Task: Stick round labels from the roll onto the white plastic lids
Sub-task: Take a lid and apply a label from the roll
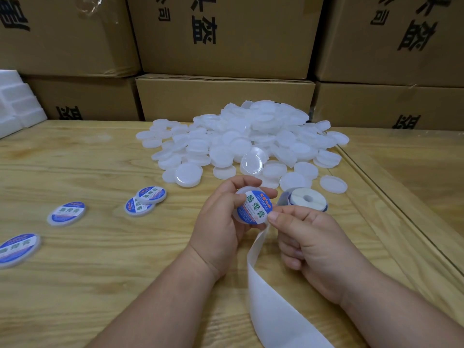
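4 labelled lids (150,194) on wooden table (100,272), stacked cardboard boxes (223,33) behind, left grip (221,222) holding lid (253,207), right grip (308,237) pinching label (256,205).

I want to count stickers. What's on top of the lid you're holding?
A round blue-and-white label covers the top of the held lid. The left hand grips the lid; the right hand pinches the label's edge. The lid's underside is hidden.

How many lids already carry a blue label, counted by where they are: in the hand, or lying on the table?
Labelled lid held in the left hand, right hand fingertip on its label: 1
Labelled lids lying on the table: 4
Total: 5
The pile of plain white lids is too heaped to count.
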Demonstrator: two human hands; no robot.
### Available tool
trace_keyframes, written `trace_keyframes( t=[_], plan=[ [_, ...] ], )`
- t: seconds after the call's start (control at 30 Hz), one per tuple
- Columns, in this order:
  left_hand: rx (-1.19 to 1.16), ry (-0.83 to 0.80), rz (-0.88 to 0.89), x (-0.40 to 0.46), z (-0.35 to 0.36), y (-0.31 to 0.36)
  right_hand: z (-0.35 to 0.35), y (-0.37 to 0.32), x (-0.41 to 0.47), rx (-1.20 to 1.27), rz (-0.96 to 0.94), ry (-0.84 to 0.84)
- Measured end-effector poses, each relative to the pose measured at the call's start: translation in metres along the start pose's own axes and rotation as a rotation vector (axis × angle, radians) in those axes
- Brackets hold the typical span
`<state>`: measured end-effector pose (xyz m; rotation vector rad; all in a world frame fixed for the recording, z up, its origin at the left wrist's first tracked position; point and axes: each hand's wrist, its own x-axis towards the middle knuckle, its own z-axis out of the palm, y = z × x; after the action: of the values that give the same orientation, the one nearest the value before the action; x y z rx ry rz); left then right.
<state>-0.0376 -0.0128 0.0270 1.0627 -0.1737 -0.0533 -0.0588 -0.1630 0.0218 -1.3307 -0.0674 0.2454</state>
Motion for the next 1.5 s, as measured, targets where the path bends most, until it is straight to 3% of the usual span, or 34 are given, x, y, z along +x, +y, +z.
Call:
trace_keyframes(
  t=[1.27,1.5],
  plan=[
    [0.044,0.02,0.057,-0.003,-0.0008,0.0007,0.0023,-0.0011,-0.0008,0.014,0.015,0.04],
    [0.236,0.046,0.13,-0.0072,0.002,-0.0008,0.0035,-0.0029,-0.0012,0.018,0.011,0.037]
  ],
)
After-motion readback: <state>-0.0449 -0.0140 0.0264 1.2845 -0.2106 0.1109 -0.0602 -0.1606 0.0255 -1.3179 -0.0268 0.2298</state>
